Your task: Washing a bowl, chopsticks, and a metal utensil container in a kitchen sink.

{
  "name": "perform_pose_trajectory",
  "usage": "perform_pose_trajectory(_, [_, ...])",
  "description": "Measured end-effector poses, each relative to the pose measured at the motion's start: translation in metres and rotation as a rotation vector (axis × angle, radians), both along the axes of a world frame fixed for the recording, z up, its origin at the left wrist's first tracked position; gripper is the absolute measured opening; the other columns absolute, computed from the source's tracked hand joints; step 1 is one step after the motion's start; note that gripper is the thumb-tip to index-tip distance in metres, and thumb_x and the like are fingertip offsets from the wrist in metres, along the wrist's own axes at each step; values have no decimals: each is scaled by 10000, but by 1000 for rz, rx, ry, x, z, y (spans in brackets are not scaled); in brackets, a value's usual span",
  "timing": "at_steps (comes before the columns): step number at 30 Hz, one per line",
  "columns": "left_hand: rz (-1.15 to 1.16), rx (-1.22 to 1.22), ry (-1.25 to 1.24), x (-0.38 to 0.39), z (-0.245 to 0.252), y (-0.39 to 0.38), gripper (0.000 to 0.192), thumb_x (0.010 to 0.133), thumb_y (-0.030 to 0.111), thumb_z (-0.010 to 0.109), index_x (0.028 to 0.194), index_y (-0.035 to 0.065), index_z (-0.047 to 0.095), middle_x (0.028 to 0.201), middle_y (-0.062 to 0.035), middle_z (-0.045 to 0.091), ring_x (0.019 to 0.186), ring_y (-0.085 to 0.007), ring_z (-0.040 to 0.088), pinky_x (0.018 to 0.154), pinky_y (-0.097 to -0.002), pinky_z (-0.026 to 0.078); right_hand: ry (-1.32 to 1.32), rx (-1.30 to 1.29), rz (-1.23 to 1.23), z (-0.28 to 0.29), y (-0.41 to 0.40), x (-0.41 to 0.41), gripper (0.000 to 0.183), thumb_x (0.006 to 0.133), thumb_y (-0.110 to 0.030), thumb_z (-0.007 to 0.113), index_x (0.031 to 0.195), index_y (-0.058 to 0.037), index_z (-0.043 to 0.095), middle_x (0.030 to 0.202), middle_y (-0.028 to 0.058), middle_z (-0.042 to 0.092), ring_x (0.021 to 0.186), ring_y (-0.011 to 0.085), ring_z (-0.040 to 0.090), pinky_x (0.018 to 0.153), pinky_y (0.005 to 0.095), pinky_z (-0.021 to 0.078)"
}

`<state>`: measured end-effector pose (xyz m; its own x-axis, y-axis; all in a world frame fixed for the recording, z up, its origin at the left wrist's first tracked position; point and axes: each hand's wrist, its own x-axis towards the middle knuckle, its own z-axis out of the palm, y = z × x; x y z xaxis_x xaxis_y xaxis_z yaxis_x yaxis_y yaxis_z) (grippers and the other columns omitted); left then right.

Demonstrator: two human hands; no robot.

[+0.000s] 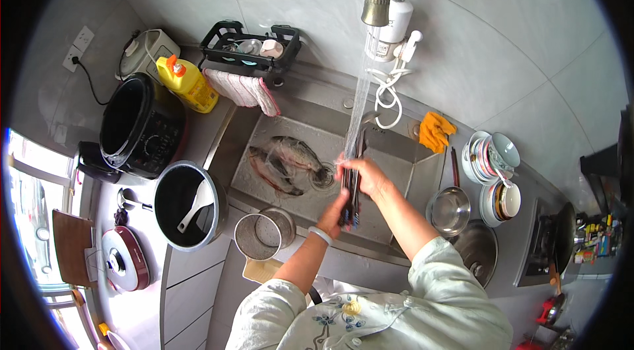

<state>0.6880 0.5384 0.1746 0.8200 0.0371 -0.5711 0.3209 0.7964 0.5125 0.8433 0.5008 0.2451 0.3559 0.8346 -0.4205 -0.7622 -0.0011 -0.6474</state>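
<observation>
My left hand (338, 212) and my right hand (367, 175) both grip a bundle of dark chopsticks (352, 189) over a stainless steel sink (317, 124). A stream of water (360, 97) runs from the metal faucet (376, 6) onto the upper part of the bundle. The rounded metal end of a utensil (370, 116) shows just above the bundle; whether it is held with it I cannot tell. Left of my hands, two fish (299, 154) lie on the sink floor beside the drain strainer (323, 177).
At the sink's left stand a metal strainer basket (257, 236), a dark inner pot (173, 238) with a white rice paddle (197, 205), a black cooker (158, 137) and a yellow bottle (190, 87). At the right are stacked bowls (504, 149), a steel bowl (450, 211) and an orange cloth (436, 129).
</observation>
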Motion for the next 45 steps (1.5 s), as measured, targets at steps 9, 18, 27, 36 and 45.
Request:
perform_pose_trajectory(9, [759,-457,-103,60,26,23,474,908,516,334,1075,120,534,1095,-112,573,1019,-308,523,913,-496,372,68,247,-633,2,-7,30,95,809,-121,639,875,-98,574,819,61,606,780,191,585,817,401,479])
perform_pose_trajectory(18, [665,-176,19,102,44,29,378,918,432,400,1070,105,515,1028,-105,563,952,-281,539,883,-500,395,134,318,-726,22,-32,38,73,824,-139,624,838,-83,580,843,59,608,871,202,565,915,443,422])
perform_pose_trajectory(27, [779,-429,-84,78,2,39,281,880,339,449,891,84,568,993,-131,594,956,-318,548,858,-453,427,-209,258,-535,42,-2,-1,299,767,-48,644,1051,-51,550,887,71,596,889,200,569,830,349,450])
perform_pose_trajectory(36, [849,-429,-41,51,-23,42,233,863,297,496,785,81,538,813,-75,614,798,-257,591,732,-405,482,-235,147,-382,21,11,-22,276,753,-2,637,1018,-39,567,912,85,620,907,196,567,834,344,450])
perform_pose_trajectory(45, [1102,-408,92,22,-54,48,245,889,306,514,723,130,472,649,13,512,645,-183,569,642,-386,521,-91,225,-182,-9,8,-26,245,755,1,627,987,-65,584,924,83,608,943,217,572,860,378,454])
